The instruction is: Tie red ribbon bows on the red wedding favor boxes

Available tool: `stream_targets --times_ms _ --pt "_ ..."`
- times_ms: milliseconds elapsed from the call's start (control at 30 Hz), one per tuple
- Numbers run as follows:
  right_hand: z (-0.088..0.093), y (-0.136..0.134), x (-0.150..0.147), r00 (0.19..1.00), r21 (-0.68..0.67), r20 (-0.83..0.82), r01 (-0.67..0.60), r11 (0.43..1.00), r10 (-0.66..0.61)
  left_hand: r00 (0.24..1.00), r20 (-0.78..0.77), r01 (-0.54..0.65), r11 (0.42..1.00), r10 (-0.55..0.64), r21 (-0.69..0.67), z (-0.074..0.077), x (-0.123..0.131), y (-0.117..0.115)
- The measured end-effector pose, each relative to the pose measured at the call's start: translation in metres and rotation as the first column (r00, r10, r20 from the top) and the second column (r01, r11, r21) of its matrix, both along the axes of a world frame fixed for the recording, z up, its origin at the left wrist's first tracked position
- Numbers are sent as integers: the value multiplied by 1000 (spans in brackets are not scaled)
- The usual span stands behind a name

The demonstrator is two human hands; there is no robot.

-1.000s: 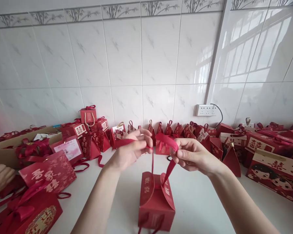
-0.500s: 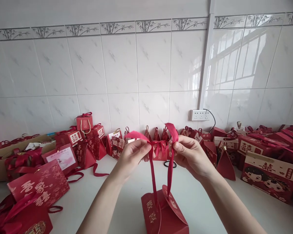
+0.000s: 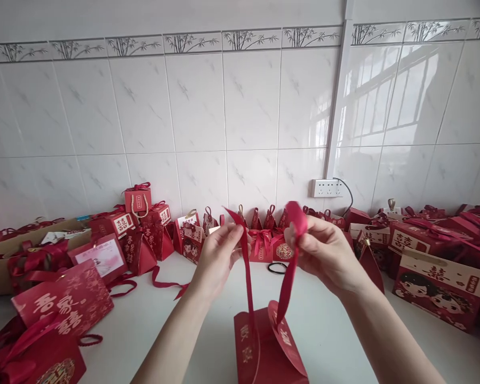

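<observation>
A small red gift box [image 3: 269, 352] with gold characters stands on the white counter [image 3: 164, 320] at the bottom centre, its two rounded top flaps up. A red ribbon [image 3: 248, 277] rises from the flaps in two strands. My left hand [image 3: 219, 255] pinches the left strand near its upper end. My right hand [image 3: 324, 250] pinches the right strand, and that end curls in a loop over my fingers. Both hands are held above the box, a short gap between them.
Many red gift boxes and pouches [image 3: 152, 229] line the tiled wall. Larger red boxes [image 3: 440, 282] lie at the right, flat red boxes [image 3: 62, 304] and a cardboard box [image 3: 8, 256] at the left. A black hair tie [image 3: 277, 268] lies behind the box. A wall socket [image 3: 326, 188] has a cable.
My hands have drawn the two ribbon strands upward and slightly apart. The view has tilted up, so the box sits lower in frame. Another person's hand at the left edge is gone from view.
</observation>
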State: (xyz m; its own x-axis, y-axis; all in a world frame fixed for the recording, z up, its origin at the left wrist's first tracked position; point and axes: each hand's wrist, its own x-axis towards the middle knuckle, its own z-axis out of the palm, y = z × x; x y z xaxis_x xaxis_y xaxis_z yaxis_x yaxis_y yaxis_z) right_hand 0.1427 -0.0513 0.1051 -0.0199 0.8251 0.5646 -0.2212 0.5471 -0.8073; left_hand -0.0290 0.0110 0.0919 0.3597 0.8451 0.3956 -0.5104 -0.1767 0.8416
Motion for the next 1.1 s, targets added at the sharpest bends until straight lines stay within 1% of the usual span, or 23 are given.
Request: stream_targets --times_ms 67,167,300,500,633,800,1100 --pt "-1 0 0 1000 1 6 6 1000 -6 1000 -3 23 1000 -23 0 -2 2 0" --pt "-1 0 0 999 -18 -3 52 998 -52 999 1 54 999 -54 3 -2 2 -2" --pt "-1 0 0 996 -13 -17 85 996 -85 998 1 57 998 -57 19 1 1 -3" --pt "-1 -1 -5 999 -3 42 20 1000 -20 996 -40 80 995 -78 54 2 0 -6" --pt "-3 1 -6 998 -20 58 25 999 -24 995 -64 80 995 -76 64 2 -1 -9" --pt "-4 1 -6 998 -31 58 33 999 -31 995 -51 90 993 -87 70 3 -1 -10" --pt "-3 -1 -9 993 -40 113 50 998 -45 991 -86 114 989 -106 90 5 -1 -12"
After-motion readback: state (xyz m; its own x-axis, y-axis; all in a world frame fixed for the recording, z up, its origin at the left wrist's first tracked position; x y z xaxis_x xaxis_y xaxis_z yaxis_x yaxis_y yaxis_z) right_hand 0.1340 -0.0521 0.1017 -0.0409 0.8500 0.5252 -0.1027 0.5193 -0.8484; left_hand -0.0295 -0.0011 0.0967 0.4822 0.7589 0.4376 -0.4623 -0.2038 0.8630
